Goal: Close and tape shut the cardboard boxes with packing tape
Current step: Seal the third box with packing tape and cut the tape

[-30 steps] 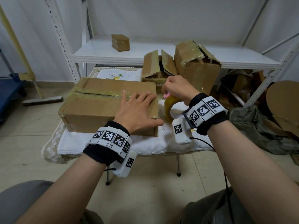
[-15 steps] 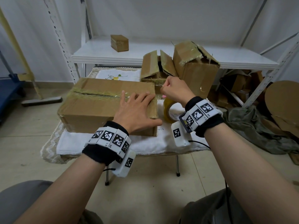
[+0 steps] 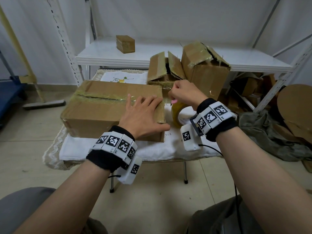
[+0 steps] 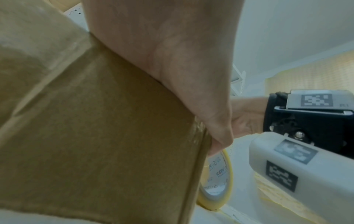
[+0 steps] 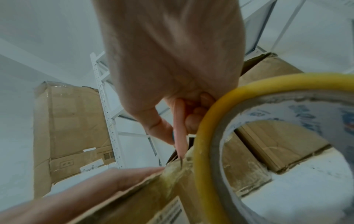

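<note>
Surface: small table (image 3: 168, 160) w/ white cloth (image 3: 152, 149), tiled floor.
Room: white shelf rack (image 3: 101, 54), spare boxes behind.
Box (image 3: 101, 107): on cloth, flaps shut, seam taped.
L hand (image 3: 143, 114): fingers flat, pressing box top.
R hand (image 3: 184, 92): pinching pink cutter (image 5: 180, 130) at box's right end.
Tape roll (image 3: 177, 114): upright on cloth, beside box.

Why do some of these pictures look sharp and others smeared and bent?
Head view: evenly lit and sharp, though the shelf edges bow from the wide lens. Left wrist view: dim and soft, the cardboard box fills it up close. Right wrist view: the right hand and tape roll are blurred, too near to focus.
</note>
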The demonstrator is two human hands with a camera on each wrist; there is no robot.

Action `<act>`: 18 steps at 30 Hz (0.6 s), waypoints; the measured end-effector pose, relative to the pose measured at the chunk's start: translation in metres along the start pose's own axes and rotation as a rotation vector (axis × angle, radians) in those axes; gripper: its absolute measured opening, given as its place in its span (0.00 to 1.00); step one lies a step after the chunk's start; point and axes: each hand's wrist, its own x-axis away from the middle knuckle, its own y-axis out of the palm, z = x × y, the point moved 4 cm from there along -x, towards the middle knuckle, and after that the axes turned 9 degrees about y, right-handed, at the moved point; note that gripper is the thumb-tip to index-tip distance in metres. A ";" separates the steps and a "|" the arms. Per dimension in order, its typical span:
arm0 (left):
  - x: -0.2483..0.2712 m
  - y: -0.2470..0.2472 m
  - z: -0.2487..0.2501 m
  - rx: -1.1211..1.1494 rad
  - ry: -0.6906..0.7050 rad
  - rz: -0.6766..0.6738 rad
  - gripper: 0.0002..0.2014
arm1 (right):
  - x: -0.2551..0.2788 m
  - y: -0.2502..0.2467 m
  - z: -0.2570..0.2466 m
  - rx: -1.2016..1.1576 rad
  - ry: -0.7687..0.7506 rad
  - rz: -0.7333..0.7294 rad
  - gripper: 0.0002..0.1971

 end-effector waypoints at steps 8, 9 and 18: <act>0.000 0.000 0.001 0.006 0.001 -0.003 0.47 | 0.000 -0.018 0.020 -0.172 0.043 0.052 0.09; 0.000 0.000 0.001 0.000 0.010 -0.010 0.46 | 0.000 -0.018 0.022 -0.221 0.048 0.067 0.08; -0.005 -0.004 0.010 -0.066 0.067 -0.038 0.31 | 0.006 -0.031 0.028 -0.720 0.064 0.086 0.06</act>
